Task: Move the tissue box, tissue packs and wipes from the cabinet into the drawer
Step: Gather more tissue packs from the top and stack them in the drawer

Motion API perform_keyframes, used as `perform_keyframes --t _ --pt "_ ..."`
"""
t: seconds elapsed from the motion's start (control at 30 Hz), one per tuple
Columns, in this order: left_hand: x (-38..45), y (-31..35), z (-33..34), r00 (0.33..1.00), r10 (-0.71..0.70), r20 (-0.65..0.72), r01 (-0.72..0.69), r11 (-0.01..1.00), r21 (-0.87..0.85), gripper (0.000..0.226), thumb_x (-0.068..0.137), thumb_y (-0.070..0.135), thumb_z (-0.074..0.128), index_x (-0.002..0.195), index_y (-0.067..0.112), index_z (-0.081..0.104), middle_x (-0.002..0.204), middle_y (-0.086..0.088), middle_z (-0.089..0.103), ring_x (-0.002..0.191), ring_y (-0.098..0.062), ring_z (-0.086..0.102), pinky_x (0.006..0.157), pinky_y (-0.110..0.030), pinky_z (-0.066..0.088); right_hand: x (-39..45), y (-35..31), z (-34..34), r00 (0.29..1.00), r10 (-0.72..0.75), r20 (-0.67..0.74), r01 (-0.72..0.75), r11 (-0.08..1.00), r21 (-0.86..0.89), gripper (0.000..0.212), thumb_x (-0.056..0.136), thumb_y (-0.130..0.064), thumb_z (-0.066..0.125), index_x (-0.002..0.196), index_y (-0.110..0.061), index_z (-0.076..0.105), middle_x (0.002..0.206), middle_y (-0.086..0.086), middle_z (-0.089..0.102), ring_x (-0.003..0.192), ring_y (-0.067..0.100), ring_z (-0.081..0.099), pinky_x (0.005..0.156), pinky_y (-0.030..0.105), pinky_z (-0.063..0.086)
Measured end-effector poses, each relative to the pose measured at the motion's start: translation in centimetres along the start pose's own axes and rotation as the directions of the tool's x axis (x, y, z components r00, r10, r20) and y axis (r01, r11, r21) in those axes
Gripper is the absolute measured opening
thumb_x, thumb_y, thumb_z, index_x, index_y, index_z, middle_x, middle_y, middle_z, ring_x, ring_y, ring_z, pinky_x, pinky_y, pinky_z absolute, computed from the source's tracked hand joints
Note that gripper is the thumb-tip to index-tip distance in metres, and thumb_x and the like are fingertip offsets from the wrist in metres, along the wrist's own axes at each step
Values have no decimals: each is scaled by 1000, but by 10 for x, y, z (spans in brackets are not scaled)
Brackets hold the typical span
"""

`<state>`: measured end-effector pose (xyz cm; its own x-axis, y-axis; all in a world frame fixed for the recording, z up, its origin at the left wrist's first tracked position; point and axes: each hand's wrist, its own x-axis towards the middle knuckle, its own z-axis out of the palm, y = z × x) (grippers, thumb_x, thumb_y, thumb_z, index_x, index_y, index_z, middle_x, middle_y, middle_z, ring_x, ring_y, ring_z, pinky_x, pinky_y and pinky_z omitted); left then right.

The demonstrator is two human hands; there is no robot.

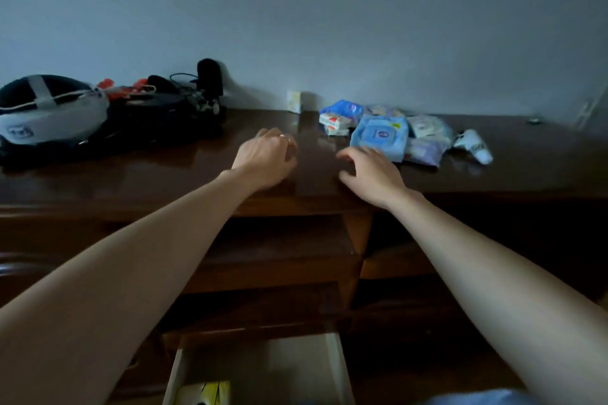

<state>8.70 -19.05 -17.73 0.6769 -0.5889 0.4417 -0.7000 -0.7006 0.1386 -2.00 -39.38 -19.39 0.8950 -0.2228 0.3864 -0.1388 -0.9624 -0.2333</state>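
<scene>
On the dark wooden cabinet top lies a heap of tissue packs and wipes: a light blue wipes pack in front, small white tissue packs to its left, a purple pack to its right. A small pale box stands by the wall. My right hand hovers with fingers spread just left of the wipes pack, holding nothing. My left hand is loosely curled over the cabinet top, empty. Below, a drawer stands pulled out, with a yellow-and-white box inside.
A black-and-grey bag and a pile of black items and cables fill the cabinet's left part. A white rolled item lies right of the packs. The grey wall runs right behind.
</scene>
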Motion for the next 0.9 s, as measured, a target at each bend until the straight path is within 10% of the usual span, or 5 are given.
perform_keyframes --t 0.23,0.33,0.43,0.73,0.9 --pt "55 -6 43 990 -60 132 70 994 -78 10 93 38 57 96 34 65 105 6 57 112 -23 57 83 -36 44 49 29 5 996 57 -68 -64 994 -92 21 85 -47 55 86 -35 71 89 -11 72 92 19 65 64 31 37" --pt "85 0 49 989 -68 131 85 988 -131 6 92 39 57 93 35 62 101 9 59 102 -20 62 76 -33 43 79 44 3 966 121 -228 -162 972 -172 25 87 -43 57 106 -33 69 104 -3 71 110 25 56 77 38 45" --pt "114 16 61 990 -50 134 81 966 -244 28 93 49 56 115 32 61 115 4 60 101 -19 62 81 -36 50 100 69 7 874 466 -141 -485 859 -167 72 86 -61 56 145 -23 42 144 12 50 132 35 41 104 48 37" --pt "169 42 89 971 -136 195 203 901 -384 56 88 61 59 137 33 54 133 -4 59 109 -24 63 86 -37 51 119 105 1 770 637 38 -634 771 -64 127 54 -80 71 155 -21 20 148 14 46 137 38 39 108 45 38" --pt "168 61 107 933 -87 349 307 697 -648 73 83 50 77 145 24 48 129 -1 68 113 -19 66 96 -39 54 119 102 1 815 573 -87 -526 794 306 94 69 -43 85 145 -21 34 135 5 57 126 31 53 101 42 46"
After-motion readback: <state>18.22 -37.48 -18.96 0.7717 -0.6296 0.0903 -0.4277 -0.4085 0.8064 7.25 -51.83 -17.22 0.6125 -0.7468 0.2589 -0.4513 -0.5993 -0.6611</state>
